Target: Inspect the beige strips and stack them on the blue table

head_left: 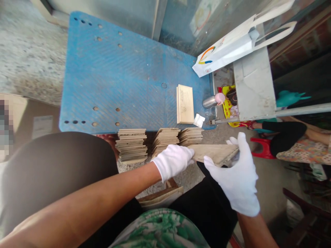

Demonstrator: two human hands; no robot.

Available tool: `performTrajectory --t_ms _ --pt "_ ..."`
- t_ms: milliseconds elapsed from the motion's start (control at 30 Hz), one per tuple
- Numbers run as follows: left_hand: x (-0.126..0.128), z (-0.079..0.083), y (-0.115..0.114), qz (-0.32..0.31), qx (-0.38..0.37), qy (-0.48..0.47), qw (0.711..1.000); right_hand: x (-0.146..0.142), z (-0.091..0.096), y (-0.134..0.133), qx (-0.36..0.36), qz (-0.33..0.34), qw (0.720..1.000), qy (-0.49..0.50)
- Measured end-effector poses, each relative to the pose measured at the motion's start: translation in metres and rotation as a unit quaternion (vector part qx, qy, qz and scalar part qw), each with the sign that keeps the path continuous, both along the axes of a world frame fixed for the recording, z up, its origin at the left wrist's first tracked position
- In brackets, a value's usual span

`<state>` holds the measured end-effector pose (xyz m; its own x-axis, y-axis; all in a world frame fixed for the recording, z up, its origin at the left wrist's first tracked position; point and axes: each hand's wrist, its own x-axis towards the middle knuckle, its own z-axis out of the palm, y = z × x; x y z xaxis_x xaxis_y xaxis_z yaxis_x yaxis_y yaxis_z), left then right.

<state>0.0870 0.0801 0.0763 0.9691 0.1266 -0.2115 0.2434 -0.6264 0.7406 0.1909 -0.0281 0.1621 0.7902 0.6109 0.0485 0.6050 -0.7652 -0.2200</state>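
Observation:
Between my two white-gloved hands a thin wooden board is held up, tilted, above my lap. My left hand is closed on its left end. My right hand grips the right end, thumb on the near edge and fingers at the far side, partly hidden by the board. Just beyond my hands stand three stacks of similar boards: a left stack, a middle stack and a right stack. A few pale boards lie piled on the blue table.
Near the table's right end are a crumpled white paper, a metal flask and a white paper bag. A grey panel stands beyond. To the right, another person sits near a red stool. A cardboard box is at left.

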Motion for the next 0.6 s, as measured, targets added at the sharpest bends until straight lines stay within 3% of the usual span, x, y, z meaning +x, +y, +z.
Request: performTrajectory --t_ms 167,267,333,467,600 --pt "-0.003 -0.003 0.001 0.034 -0.015 -0.006 0.999 0.007 -0.012 0.007 0.119 0.018 0.987 0.105" --pt "-0.005 -0.006 0.003 0.085 -0.090 0.021 0.992 0.021 -0.040 0.004 0.200 0.021 0.955 0.219" --pt "-0.005 -0.009 0.005 0.123 -0.159 0.045 0.978 0.026 -0.063 -0.002 0.208 -0.002 0.940 0.269" --pt "-0.005 -0.015 0.009 0.221 -0.296 0.052 0.928 0.015 -0.098 -0.012 0.085 -0.029 0.949 0.304" --pt "-0.005 -0.018 0.013 0.254 -0.370 0.028 0.893 -0.006 -0.101 -0.002 -0.070 -0.033 0.953 0.294"
